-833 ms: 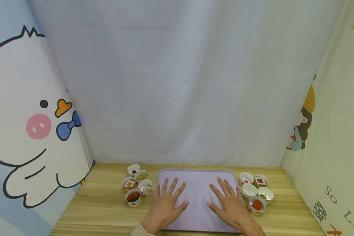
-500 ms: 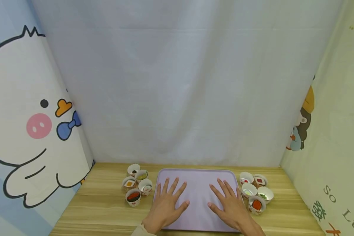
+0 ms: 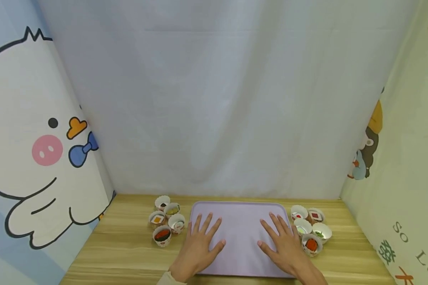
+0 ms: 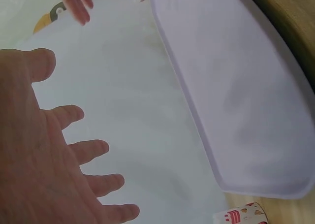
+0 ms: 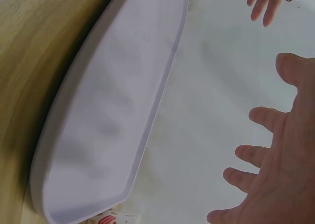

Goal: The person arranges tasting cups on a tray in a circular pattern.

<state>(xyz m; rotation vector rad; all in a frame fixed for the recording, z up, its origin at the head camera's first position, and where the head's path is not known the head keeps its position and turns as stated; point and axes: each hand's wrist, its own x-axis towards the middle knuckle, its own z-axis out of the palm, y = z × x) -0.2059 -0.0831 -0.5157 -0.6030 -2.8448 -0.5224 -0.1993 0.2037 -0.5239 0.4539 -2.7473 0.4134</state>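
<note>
A pale purple tray [image 3: 239, 233] lies in front of me on the wooden table. Over its left part I hold my left hand [image 3: 198, 247], fingers straight and spread. My right hand [image 3: 284, 247] is spread the same way over the tray's right part. Both wrist views show a gap between each palm and the tray, and neither hand grips anything. Beside the left hand, a paper cup [image 3: 162, 236] contains something red and black. Close to the right fingers, another cup [image 3: 312, 244] has an orange-red piece in it.
Several more small paper cups stand left of the tray, among them one with a yellow square [image 3: 157, 219]. More are clustered on the right, including one with a green bit [image 3: 321, 232]. A pale curtain [image 3: 214, 118] closes off the back; printed cloths hang at both sides.
The hands have drawn slightly apart, the left one leftward and the right one rightward. In the head view the whole scene has shifted up a little. Tray and cups keep their places.
</note>
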